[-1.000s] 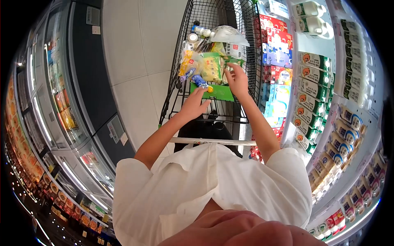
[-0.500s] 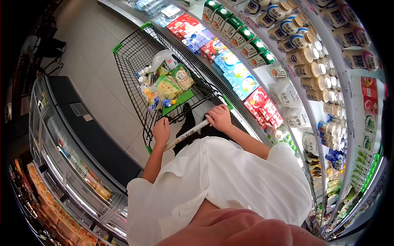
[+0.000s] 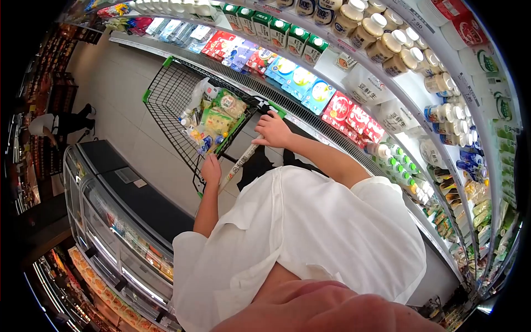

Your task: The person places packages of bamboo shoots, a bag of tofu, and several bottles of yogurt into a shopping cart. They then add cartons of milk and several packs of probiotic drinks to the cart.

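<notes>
A black wire shopping cart [image 3: 166, 91] with green corners stands in front of me. Several bagged goods [image 3: 218, 113] and a white plastic bag lie inside it. Its pale handle bar [image 3: 240, 161] runs between my hands. My left hand [image 3: 211, 169] is closed at the bar's left end, its fingers bent around it. Over the right part of the bar, near the green corner, my right hand [image 3: 274, 130] rests with its fingers curled over it.
Refrigerated shelves on the right hold boxed drinks [image 3: 315, 95], green-capped cartons [image 3: 279, 32] and bottles [image 3: 381, 37]. A glass-topped freezer [image 3: 116, 221] stands on the left. Another person [image 3: 47, 124] is at the far left by another cart. Tiled floor [image 3: 119, 83] lies between.
The view has turned, so the shelves, the freezer and the cart appear shifted. The other person shows more fully at the left. Both hands stay on the bar.
</notes>
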Tool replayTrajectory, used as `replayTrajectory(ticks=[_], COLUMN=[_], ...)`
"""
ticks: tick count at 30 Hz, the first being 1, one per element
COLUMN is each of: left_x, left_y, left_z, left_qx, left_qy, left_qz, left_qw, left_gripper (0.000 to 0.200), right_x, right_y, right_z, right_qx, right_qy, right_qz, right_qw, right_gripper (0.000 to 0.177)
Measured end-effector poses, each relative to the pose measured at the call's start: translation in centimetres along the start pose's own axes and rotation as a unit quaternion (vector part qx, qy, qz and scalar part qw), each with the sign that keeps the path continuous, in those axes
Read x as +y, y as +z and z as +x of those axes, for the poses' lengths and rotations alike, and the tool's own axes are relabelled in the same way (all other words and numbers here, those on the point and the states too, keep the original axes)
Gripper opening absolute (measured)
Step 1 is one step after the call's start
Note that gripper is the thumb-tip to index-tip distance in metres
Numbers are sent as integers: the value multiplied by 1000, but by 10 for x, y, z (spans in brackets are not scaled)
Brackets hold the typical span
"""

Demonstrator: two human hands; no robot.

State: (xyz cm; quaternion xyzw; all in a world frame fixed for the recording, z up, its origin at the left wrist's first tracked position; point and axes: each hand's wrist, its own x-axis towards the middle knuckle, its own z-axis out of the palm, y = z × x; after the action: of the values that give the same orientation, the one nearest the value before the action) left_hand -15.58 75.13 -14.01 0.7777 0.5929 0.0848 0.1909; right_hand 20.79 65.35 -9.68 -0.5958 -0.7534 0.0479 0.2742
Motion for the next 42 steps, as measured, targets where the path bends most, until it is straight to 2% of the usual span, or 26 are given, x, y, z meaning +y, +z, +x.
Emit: replayTrajectory(ticks=[4,7,12,17,23,27,32,33,34,36,37,40,42], left_x=[-6,-18,-36,-47,-67,-83,-108,-107,-114,-120,-122,-124,-124], left_y=[3,6,5,-6,-20,-28,-40,-33,-38,-42,-46,-50,-59], left_z=[12,29,54,85,124,148,183,185,191,202,208,220,227], left_qx=[-6,15,42,29,33,22,12,12,8,4,-8,-5,-25], left_qy=[-15,21,10,1,-16,-26,-37,-43,-38,-31,-57,-35,-41], left_qz=[36,29,10,4,1,7,17,23,22,17,34,32,27], left_qw=[999,999,999,1000,999,999,999,999,999,999,998,999,998], left_gripper=[50,52,54,54,54,55,58,59,59,60,61,63,64], right_x=[9,19,27,32,34,35,16,14,8,0,-2,0,-5], right_y=[1,7,21,30,36,63,95,90,96,102,105,118,110], right_z=[15,29,63,108,168,187,201,197,201,204,206,206,204], right_qx=[-63,-116,-155,-224,-257,-220,-151,-190,-191,-128,-129,-73,-78], right_qy=[4,-20,-16,-5,-2,-3,62,82,88,97,99,110,121], right_qz=[-4,0,-7,-14,-22,-33,-60,-65,-66,-89,-96,-32,-37], right_qw=[998,993,988,975,966,975,985,976,975,983,982,991,989], right_gripper=[62,78,78,78,81,85,91,90,90,90,83,78,73])
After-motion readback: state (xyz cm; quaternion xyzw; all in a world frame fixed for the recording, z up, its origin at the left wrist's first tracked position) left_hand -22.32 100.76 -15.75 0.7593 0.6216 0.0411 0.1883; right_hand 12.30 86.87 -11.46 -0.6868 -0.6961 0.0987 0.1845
